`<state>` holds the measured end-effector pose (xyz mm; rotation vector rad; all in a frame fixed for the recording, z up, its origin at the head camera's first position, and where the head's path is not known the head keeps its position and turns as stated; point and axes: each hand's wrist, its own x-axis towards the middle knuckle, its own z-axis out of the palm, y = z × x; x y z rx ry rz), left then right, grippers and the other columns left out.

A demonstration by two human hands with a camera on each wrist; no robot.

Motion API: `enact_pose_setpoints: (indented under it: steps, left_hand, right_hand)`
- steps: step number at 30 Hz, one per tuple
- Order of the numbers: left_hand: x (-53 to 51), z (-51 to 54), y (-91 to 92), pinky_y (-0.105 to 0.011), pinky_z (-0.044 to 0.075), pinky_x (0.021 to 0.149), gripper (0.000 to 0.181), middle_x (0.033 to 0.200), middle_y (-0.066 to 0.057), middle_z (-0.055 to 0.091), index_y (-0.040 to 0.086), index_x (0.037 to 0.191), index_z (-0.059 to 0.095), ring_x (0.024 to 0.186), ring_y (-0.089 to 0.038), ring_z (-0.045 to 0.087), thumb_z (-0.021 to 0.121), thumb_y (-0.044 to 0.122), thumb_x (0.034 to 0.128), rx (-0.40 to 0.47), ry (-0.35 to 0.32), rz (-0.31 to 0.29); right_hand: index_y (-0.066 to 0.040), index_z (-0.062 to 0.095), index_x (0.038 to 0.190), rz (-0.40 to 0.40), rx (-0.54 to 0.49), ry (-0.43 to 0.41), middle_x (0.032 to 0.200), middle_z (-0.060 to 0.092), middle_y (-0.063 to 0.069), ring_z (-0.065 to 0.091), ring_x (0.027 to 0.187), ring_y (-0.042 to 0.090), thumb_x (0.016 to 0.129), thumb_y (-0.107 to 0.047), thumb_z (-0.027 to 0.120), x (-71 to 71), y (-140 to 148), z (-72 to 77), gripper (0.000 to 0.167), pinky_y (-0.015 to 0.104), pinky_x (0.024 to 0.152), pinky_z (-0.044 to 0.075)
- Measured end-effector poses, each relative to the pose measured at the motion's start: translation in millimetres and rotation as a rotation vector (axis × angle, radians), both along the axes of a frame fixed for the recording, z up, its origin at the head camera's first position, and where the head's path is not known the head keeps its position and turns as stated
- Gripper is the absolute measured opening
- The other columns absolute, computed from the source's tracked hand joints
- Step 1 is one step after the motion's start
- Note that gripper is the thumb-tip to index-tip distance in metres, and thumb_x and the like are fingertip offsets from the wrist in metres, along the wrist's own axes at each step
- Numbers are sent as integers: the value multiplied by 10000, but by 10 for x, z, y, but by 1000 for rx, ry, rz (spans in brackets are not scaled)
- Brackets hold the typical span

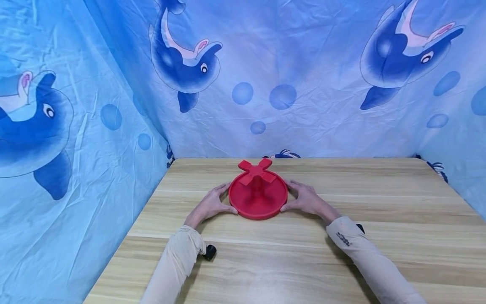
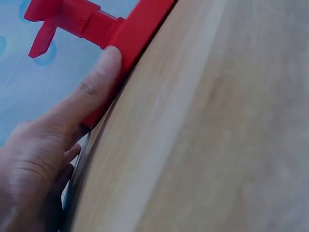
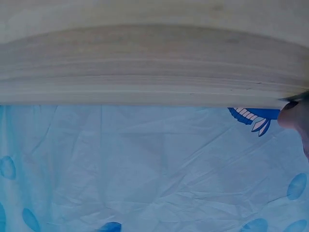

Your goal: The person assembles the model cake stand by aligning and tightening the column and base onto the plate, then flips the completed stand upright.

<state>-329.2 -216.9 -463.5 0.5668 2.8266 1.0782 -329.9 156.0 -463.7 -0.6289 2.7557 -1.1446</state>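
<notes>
A red round tray (image 1: 243,206) with a raised rim stands on the wooden table, a post rising from its middle. On top of the post sits a red X-shaped cross piece (image 1: 256,170). My left hand (image 1: 211,203) holds the tray's left side, thumb at the front of the rim and fingers farther back. Across from it, my right hand (image 1: 306,200) grips the right side the same way. In the left wrist view the left thumb (image 2: 96,79) presses the tray's side wall (image 2: 137,36). Only a small part of the right hand (image 3: 297,121) shows in the right wrist view.
The wooden table (image 1: 265,270) extends in front of the tray and to both sides. Blue cloth (image 1: 322,126) printed with dolphins hangs behind the table and along its sides. A small black object (image 1: 210,252) is at the left sleeve.
</notes>
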Motion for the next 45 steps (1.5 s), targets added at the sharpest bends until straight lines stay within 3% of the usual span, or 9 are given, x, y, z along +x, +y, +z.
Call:
enact_pose_setpoints:
  steps: [3,7,12,17,22,28,33,41,45]
  left_hand:
    - [20,18,31,-546,390,1143,1044,1578,-124,462,125,1588,434,1463,-332,395,933,474,741,80,-4,0]
    - [43,71,109,-437,448,1108,900,1470,-44,589,154,1532,532,1366,-224,527,924,423,769,186,-18,22]
    - [71,219,234,-392,510,1045,733,1415,-107,626,80,1495,563,1320,-244,581,849,346,875,303,-68,66]
    - [89,424,349,-363,525,970,656,1359,-137,662,36,1472,576,1228,-245,630,753,392,951,249,-56,73]
    - [114,673,469,-359,502,921,671,1266,-159,701,13,1402,642,1101,-249,622,684,524,968,200,-116,83]
    - [115,1036,567,-467,498,1058,735,1246,-209,690,-34,1347,660,1193,-393,626,605,603,984,259,-319,66]
    - [72,1243,623,-498,492,1062,772,1246,-237,693,-74,1407,573,1239,-440,612,505,597,1032,288,-476,8]
    - [2,1384,704,-392,617,848,903,1004,-228,737,-143,1240,611,855,-285,741,394,704,1014,228,-598,3]
    - [7,1410,737,-386,628,801,922,933,-231,743,-145,1146,653,796,-291,748,367,721,1012,214,-648,-2]
  right_hand:
    - [-92,394,1604,15,-100,-72,1615,372,217,306,1484,450,789,-454,903,34,62,56,1027,618,1078,437]
    - [-49,411,1586,32,-222,-137,1580,448,174,386,1460,398,851,-371,873,64,158,156,926,541,1097,448]
    - [-4,415,1569,9,-268,-185,1563,460,202,394,1444,423,927,-380,795,100,245,281,836,584,1110,421]
    - [31,404,1563,-46,-337,-236,1536,483,220,474,1369,400,979,-394,731,143,314,372,793,549,1092,450]
    - [62,429,1537,-75,-391,-263,1532,468,256,493,1350,406,1028,-397,656,173,390,518,722,530,1067,481]
    - [33,432,1543,-77,-361,-338,1541,451,257,406,1415,470,1015,-552,573,197,442,862,801,591,1084,445]
    - [-20,527,1489,-41,-322,-413,1418,590,202,510,1334,457,1023,-587,512,215,511,1109,733,623,1061,451]
    - [12,673,1314,-72,-158,-487,1057,771,134,698,1107,346,1007,-705,406,205,535,1305,825,558,1003,497]
    - [46,712,1199,-75,-123,-520,957,776,153,737,1007,314,1003,-729,369,194,537,1324,870,501,945,530]
